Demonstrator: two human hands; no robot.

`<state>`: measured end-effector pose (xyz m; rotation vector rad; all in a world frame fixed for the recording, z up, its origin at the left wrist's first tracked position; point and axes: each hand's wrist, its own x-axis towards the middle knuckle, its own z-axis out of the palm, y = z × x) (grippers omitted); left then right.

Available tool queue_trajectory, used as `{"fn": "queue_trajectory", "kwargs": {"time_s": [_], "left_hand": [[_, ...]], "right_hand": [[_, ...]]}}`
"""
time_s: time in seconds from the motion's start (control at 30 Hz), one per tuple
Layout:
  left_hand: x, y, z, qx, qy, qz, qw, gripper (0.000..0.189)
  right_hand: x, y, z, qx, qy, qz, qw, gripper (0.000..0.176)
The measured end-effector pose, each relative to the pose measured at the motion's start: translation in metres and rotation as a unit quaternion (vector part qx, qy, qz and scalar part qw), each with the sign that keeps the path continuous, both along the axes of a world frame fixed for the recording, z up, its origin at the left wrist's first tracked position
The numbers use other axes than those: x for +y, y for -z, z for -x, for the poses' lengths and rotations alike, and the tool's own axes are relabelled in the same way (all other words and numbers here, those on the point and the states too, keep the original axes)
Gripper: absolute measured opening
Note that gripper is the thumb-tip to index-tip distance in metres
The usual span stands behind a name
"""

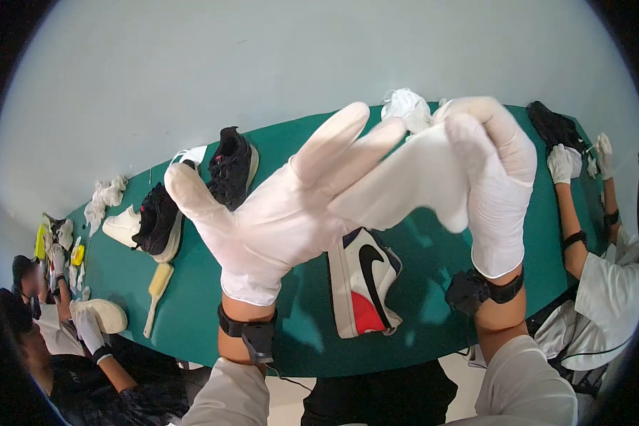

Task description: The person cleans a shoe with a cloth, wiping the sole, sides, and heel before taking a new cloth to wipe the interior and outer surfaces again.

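Both my hands wear thin white gloves. My left hand (277,206) is raised above the table with palm up and fingers spread, gripping nothing. Stretched from its far finger side is the loose white material of the left glove (412,184). The fingers of my right hand (493,163) are closed on that material and hold it taut; the exact pinch is partly hidden. Below my hands, a white sneaker (368,284) with a black swoosh and red heel lies on its side, untouched, its upper end covered by the glove.
On the green table (298,341) are black sneakers (228,170), a black-and-white shoe (160,224), a brush (157,290) and crumpled white material (406,106). Co-workers with gloved hands sit at left and right; a black shoe (555,128) lies at far right. A grey wall stands behind.
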<state>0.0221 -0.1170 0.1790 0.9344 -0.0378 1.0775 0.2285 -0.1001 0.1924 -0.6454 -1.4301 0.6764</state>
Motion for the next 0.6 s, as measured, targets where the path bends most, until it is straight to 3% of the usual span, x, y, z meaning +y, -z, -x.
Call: {"fn": "queue_trajectory", "kwargs": {"time_s": [0.07,0.17,0.27,0.3,0.4,0.5,0.6], "left_hand": [[-0.002,-0.001,-0.005,0.028,-0.055,0.019,0.998,0.142],[0.011,0.014,0.0,0.132,-0.146,-0.151,0.969,0.142],[0.022,0.023,0.004,0.237,-0.237,-0.303,0.892,0.143],[0.019,0.021,0.002,0.266,-0.254,-0.313,0.876,0.14],[0.013,0.017,-0.006,0.338,-0.289,-0.309,0.841,0.135],[0.012,0.017,-0.01,0.375,-0.306,-0.307,0.819,0.144],[0.01,0.012,-0.006,0.43,-0.341,-0.395,0.737,0.148]], "right_hand": [[0.0,-0.002,-0.007,-0.092,-0.037,-0.014,0.995,0.01],[-0.004,-0.003,-0.002,-0.12,-0.081,-0.018,0.989,0.012],[-0.012,-0.01,0.002,-0.131,-0.115,0.123,0.977,0.016],[-0.013,-0.011,0.005,-0.141,-0.113,0.166,0.969,0.018],[-0.012,-0.002,0.014,-0.133,-0.12,0.144,0.973,0.021],[-0.02,-0.012,0.014,-0.138,-0.178,0.255,0.94,0.022],[-0.02,-0.007,0.019,-0.182,-0.158,0.196,0.95,0.021]]}}
